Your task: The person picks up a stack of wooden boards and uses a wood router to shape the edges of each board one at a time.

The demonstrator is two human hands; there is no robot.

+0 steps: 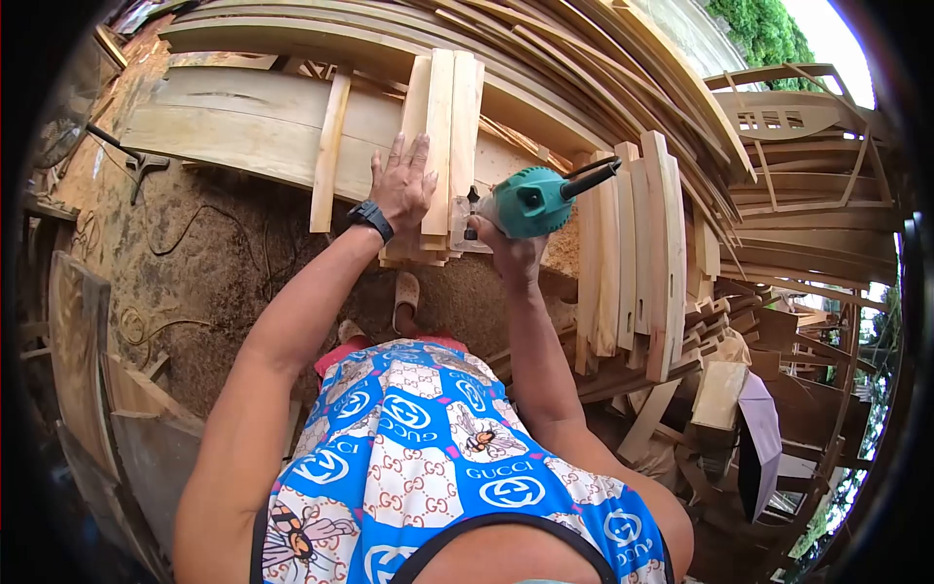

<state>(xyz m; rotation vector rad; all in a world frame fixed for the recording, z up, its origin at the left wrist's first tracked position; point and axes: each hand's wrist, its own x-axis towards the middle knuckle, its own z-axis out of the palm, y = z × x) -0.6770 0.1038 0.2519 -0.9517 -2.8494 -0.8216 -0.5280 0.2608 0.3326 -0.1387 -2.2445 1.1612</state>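
My left hand (403, 185) lies on a stack of pale wooden strips (440, 107), fingers stretched out over the left strip; a dark watch is on its wrist. Closed around the body of a teal trim router (533, 201) is my right hand (514, 251). The router is tilted, its black cord end pointing up and right. Its clear base (462, 222) sits against the right side of the strips near their close end. Part of the right hand's fingers is hidden behind the tool, and the cutting bit cannot be made out.
Wide planks (233, 127) lie beneath the strips, with a single narrow strip (331, 146) across them. Upright boards (652, 253) stand close on the right. Long timber (584, 68) is piled behind. Cords (195, 219) trail over the sawdust-covered ground on the left.
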